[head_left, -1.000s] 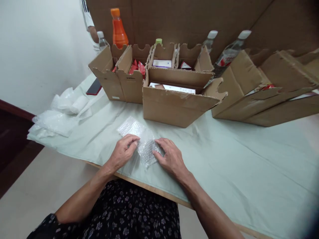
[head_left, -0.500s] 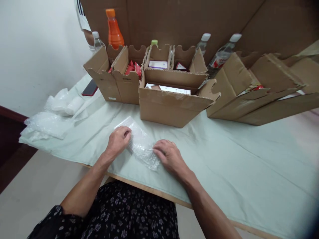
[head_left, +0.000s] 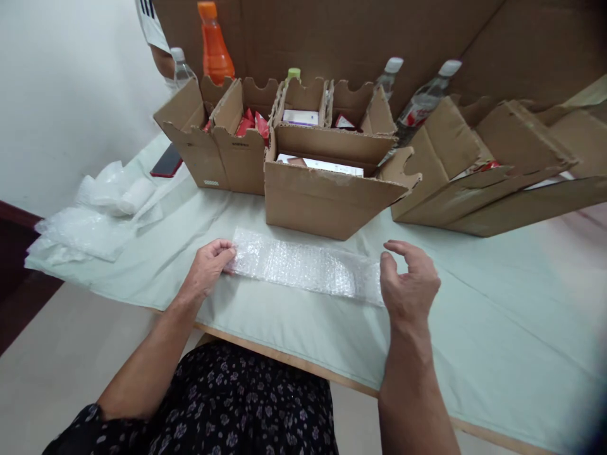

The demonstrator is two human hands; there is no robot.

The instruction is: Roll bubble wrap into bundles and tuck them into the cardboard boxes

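Note:
A strip of clear bubble wrap point(head_left: 303, 264) lies unfolded across the green cloth in front of the boxes. My left hand point(head_left: 211, 262) pinches its left end between thumb and fingers. At the strip's right end is my right hand point(head_left: 410, 278), its thumb and index finger apart. Nothing shows between those fingers; whether the hand's edge touches the wrap I cannot tell.
Cardboard boxes point(head_left: 327, 201) with small packages stand behind the strip; more boxes point(head_left: 441, 196) are at the right. More bubble wrap point(head_left: 95, 227) is heaped at the left, near a dark phone-like slab point(head_left: 167, 163). Behind the boxes stand an orange bottle point(head_left: 217, 54) and several others.
The bubble wrap was short and folded between my hands and is now stretched out into a long strip. My right hand has moved right and its fingers have spread; my left has shifted slightly left.

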